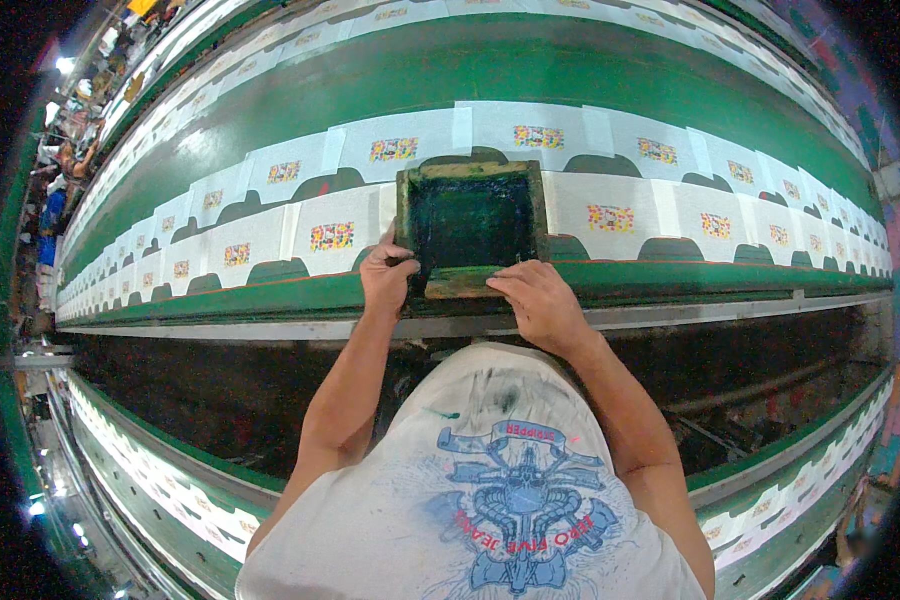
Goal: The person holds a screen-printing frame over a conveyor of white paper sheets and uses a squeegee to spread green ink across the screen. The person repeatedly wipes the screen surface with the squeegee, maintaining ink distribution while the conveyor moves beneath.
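A wooden screen-printing frame with dark green-black ink in it rests on the nearer row of white cloth pieces on the long green table. My left hand grips the frame's left side near its lower corner, fingers bent. My right hand holds the frame's lower right edge, thumb and fingers on the wood. The pieces either side carry small multicoloured prints. What lies under the frame is hidden by it.
More rows of white pieces run along the table behind. A metal rail edges the table before my body, above a dark gap. Similar rows stand on tables behind me at both sides. Cluttered items line the far left.
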Demonstrator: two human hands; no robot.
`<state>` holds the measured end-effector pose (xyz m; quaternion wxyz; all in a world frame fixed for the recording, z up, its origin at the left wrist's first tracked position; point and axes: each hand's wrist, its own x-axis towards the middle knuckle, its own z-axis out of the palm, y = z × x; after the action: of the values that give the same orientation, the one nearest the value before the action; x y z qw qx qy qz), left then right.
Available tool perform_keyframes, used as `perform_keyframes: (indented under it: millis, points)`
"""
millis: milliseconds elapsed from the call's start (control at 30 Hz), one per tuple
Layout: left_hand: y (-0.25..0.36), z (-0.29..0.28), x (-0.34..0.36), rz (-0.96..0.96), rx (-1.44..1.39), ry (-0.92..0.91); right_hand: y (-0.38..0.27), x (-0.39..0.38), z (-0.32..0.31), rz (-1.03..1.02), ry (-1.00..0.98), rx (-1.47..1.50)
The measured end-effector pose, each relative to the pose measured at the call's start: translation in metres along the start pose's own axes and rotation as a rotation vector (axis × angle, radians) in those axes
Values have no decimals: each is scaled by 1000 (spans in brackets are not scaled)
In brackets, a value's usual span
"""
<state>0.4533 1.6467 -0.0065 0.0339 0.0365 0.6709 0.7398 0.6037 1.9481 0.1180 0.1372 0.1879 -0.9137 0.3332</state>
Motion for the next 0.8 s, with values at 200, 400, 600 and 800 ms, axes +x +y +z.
perform_keyframes:
  millis: [200,400,600,800]
  points:
    - [20,15,-8,52,68,19,-17,22,9,-23,-176,-200]
    - [21,11,-10,-139,121,24,-18,57,-6,58,-411,-214]
    - [20,14,-14,-76,180,23,27,119,-13,66,-432,-120]
    - [33,22,-18,5,313,9,50,155,5,118,-175,-267]
